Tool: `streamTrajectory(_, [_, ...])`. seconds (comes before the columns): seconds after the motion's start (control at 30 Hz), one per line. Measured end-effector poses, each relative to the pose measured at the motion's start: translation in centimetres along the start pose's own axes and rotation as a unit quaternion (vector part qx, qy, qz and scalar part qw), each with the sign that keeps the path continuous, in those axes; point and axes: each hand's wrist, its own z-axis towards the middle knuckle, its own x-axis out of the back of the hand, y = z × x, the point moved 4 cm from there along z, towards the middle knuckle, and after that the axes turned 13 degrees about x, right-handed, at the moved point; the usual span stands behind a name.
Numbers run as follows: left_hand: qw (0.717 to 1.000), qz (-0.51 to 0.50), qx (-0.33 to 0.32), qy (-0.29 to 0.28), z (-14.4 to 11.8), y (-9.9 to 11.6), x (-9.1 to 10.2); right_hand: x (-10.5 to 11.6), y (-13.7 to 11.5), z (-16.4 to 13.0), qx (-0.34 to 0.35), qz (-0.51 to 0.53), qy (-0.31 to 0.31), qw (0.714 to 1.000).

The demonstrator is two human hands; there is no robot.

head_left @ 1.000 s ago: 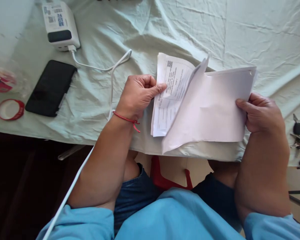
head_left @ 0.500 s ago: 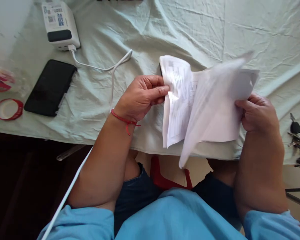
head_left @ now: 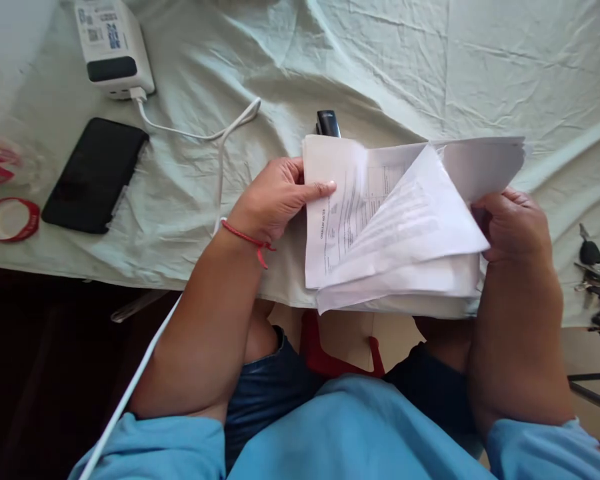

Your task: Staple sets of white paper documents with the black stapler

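Printed paper sheets [head_left: 325,220] lie spread between my two hands at the table's near edge. My left hand [head_left: 280,197] grips their left edge, thumb on top and fingers underneath. At the right edge, my right hand [head_left: 513,223] pinches the papers, its fingertips partly hidden by them. One loose sheet [head_left: 410,220] is folded over diagonally across the middle, its corner pointing right. Behind the papers' upper left edge a black object, perhaps a stapler [head_left: 329,123], sticks out; most of it is covered.
A black phone [head_left: 96,175] and a white adapter-like box [head_left: 114,50] with a plugged-in white cable [head_left: 220,167] lie on the left. Beside the phone is a red wristband [head_left: 11,220]. Keys [head_left: 593,267] rest at the right. A pale green cloth [head_left: 505,73] covers the table.
The lifted sheets have dropped and folded over toward the left. My left hand has flattened the left pages, shifting slightly left. The black object's end now shows above the papers.
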Motion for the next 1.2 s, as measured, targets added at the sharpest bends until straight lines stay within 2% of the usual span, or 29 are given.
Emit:
streamTrajectory(0.07, [0.998,0.023,-0.007,0.057,0.8,-0.9,0.7,0.5,0.4,0.0,-0.027,0.016,0.031,0.999])
streamTrajectory(0.13, [0.992,0.049,-0.013,0.118,1.3,-1.3,1.4,0.8,0.4,-0.2,-0.044,0.001,0.033,0.999])
streamTrajectory(0.27, [0.967,0.058,-0.062,0.240,1.1,-0.5,2.3,0.9,-0.3,-0.9,-0.071,-0.097,0.000,0.993])
streamTrajectory(0.4, [0.949,0.045,-0.097,0.297,0.1,0.5,2.2,0.4,-1.0,-1.3,-0.075,-0.160,-0.048,0.983])
streamTrajectory(0.53, [0.954,0.048,-0.082,0.284,-0.7,0.9,2.2,0.2,-0.7,-1.2,-0.072,-0.185,-0.101,0.975])
streamTrajectory(0.63, [0.972,0.088,-0.041,0.214,-0.8,0.9,2.1,0.5,-0.2,-1.0,-0.021,-0.237,-0.135,0.962])
streamTrajectory(0.7, [0.974,0.162,-0.021,0.158,-0.8,0.9,1.7,0.6,0.2,-0.8,0.016,-0.266,-0.139,0.954])
streamTrajectory(0.8, [0.952,0.278,-0.033,0.123,-0.8,0.9,1.2,0.4,0.6,-0.6,0.084,-0.314,-0.100,0.940])
streamTrajectory(0.9, [0.936,0.325,-0.064,0.122,-0.7,0.7,1.0,-0.2,0.6,-0.7,0.145,-0.369,-0.037,0.917])
streamTrajectory(1.03, [0.930,0.340,-0.081,0.116,-0.4,0.4,0.8,-0.9,0.5,-1.1,0.168,-0.392,-0.013,0.904])
streamTrajectory(1.2, [0.919,0.362,-0.082,0.134,-0.4,0.8,0.1,-0.8,0.4,-1.2,0.181,-0.402,-0.001,0.897])
